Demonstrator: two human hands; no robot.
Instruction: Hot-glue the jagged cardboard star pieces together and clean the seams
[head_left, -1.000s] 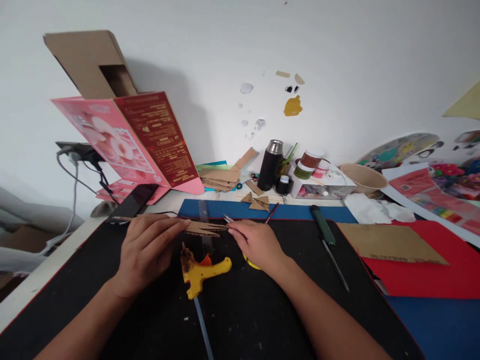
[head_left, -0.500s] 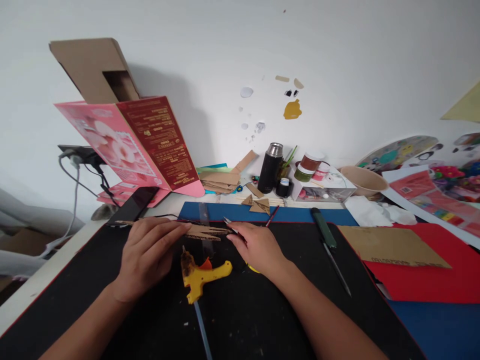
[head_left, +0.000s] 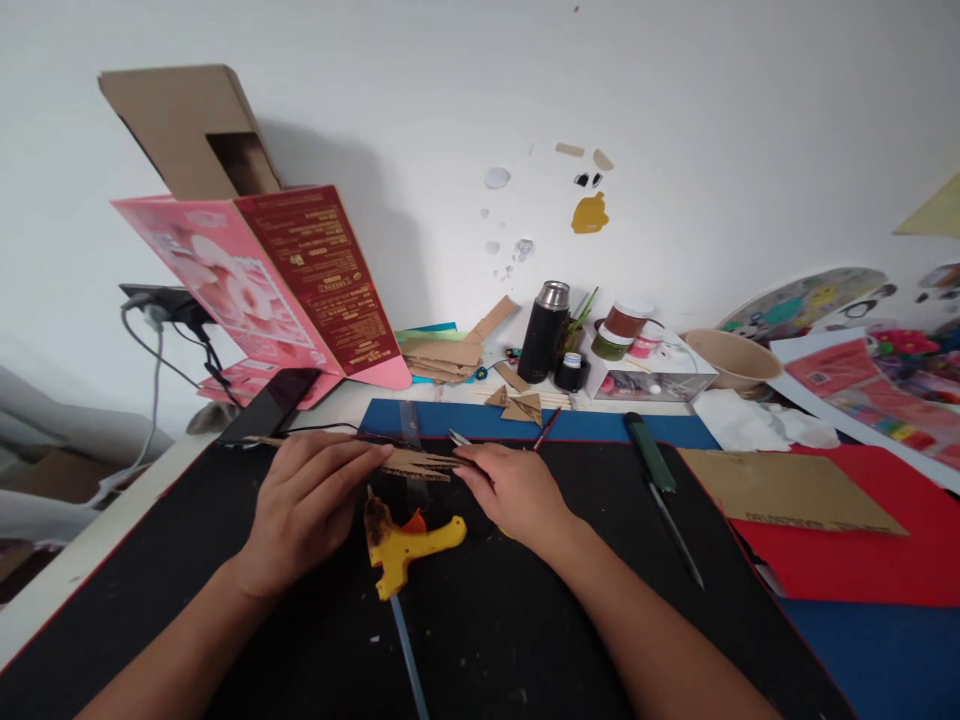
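Note:
Between my two hands are narrow, layered cardboard strips (head_left: 420, 462) with a ragged corrugated edge. My left hand (head_left: 307, 505) is closed over their left part, and a thin end sticks out beyond the knuckles. With thumb and fingertips, my right hand (head_left: 517, 490) pinches their right end. A pointed metal tip (head_left: 459, 437) shows just behind my right fingers, and a bit of yellow (head_left: 504, 532) peeks out beneath that hand; the rest is hidden. In front of the strips lies a yellow glue gun (head_left: 409, 545) on its side, a clear glue stick (head_left: 409, 655) trailing from it.
On the black mat (head_left: 480, 630) a green utility knife (head_left: 651, 455) and a pointed metal rod (head_left: 679, 535) lie to the right. Cardboard (head_left: 787, 490) rests on red sheets (head_left: 885, 560). Behind stand a black thermos (head_left: 544, 335), paint jars (head_left: 626, 320) and a pink box (head_left: 225, 280).
The view has shifted slightly. Both hands keep their hold on the cardboard strips, with barely any movement, and the glue gun lies where it was.

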